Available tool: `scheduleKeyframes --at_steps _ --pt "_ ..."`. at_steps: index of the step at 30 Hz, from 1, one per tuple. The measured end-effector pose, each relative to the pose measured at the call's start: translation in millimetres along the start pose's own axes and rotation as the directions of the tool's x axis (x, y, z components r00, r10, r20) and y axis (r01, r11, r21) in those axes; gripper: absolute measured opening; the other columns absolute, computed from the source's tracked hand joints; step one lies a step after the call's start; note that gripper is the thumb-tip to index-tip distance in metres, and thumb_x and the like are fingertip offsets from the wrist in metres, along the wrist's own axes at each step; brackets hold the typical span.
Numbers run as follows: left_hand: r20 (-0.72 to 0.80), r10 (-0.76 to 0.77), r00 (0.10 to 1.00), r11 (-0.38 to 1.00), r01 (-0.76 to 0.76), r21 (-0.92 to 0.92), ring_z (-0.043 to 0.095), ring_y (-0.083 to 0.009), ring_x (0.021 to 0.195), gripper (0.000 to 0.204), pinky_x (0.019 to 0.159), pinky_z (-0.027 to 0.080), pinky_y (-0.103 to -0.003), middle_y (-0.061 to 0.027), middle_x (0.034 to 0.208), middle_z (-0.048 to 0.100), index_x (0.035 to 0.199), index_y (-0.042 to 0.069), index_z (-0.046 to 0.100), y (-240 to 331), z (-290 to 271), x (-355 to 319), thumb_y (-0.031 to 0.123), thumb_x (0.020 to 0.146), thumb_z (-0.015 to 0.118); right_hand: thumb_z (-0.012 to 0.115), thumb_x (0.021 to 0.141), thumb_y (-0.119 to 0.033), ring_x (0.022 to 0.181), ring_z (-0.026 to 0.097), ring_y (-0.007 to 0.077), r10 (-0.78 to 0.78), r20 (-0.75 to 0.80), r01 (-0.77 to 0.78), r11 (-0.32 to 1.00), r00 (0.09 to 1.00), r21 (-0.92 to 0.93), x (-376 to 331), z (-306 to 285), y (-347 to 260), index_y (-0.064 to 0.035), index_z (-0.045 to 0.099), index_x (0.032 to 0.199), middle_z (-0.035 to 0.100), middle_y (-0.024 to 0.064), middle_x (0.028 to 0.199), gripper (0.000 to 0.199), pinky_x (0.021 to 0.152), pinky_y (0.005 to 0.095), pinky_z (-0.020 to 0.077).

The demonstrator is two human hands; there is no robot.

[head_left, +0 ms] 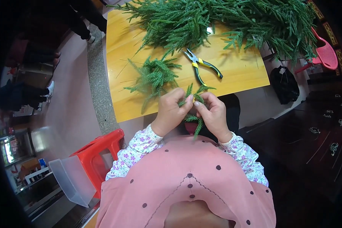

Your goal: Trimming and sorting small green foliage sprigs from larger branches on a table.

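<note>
Just past the near edge of the yellow wooden table, both my hands pinch a small green artificial pine sprig. My left hand grips it from the left, thumb and fingertips pressed together. From the right, my right hand closes on it, its thumb close to my left thumb. Needled tips stick out above and below my fingers. Beyond my hands lie pliers with black and yellow handles, jaws pointing away. A loose bunch of sprigs sits on the table left of the pliers.
A large heap of green pine branches covers the table's far side. A red stool and a clear plastic bin stand at my left. Right of the table are a black bag and a pink plastic basket. Other people's legs show far left.
</note>
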State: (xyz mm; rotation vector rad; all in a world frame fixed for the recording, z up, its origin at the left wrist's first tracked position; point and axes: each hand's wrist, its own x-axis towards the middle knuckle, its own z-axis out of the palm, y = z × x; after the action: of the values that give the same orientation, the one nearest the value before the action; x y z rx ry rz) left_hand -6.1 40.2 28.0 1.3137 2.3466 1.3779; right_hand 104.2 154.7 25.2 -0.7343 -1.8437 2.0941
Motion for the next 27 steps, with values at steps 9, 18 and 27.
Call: scheduleKeyframes --at_steps 9,18,27 --pt "-0.124 -0.058 0.991 0.975 0.029 -0.220 0.059 -0.0242 0.063 0.019 0.054 0.047 -0.030 -0.0091 0.077 0.058 0.094 0.005 0.061 -5.0 3.4 1.5 0.000 0.076 0.066 0.067 0.080 -0.003 0.069 0.062 0.0147 -0.487 0.010 0.431 0.762 0.873 -0.483 2.2 -0.4 9.4 0.0021 0.057 0.097 0.062 0.0086 0.083 0.020 0.060 0.0267 0.0487" --pt "-0.022 0.236 0.972 0.969 -0.233 0.087 0.059 -0.0212 0.061 0.030 0.049 0.046 -0.031 -0.0084 0.078 0.058 0.101 0.007 0.065 2.9 -11.7 0.9 -0.004 0.074 0.067 0.068 0.074 0.004 0.068 0.061 0.0309 -0.653 0.025 0.520 0.579 0.757 -0.629 -5.9 1.3 0.5 -0.0024 0.049 0.097 0.058 0.0131 0.081 0.030 0.059 0.0346 0.0489" --pt "0.022 0.197 0.980 0.968 -0.198 0.156 0.059 -0.0257 0.058 0.027 0.050 0.049 -0.035 -0.0067 0.075 0.054 0.100 0.009 0.064 5.8 -16.0 -1.2 0.001 0.074 0.065 0.066 0.072 0.008 0.066 0.059 0.0324 -0.708 0.144 0.628 0.491 0.692 -0.604 0.1 3.0 -3.8 -0.0023 0.050 0.092 0.056 0.0133 0.080 0.028 0.058 0.0361 0.0485"
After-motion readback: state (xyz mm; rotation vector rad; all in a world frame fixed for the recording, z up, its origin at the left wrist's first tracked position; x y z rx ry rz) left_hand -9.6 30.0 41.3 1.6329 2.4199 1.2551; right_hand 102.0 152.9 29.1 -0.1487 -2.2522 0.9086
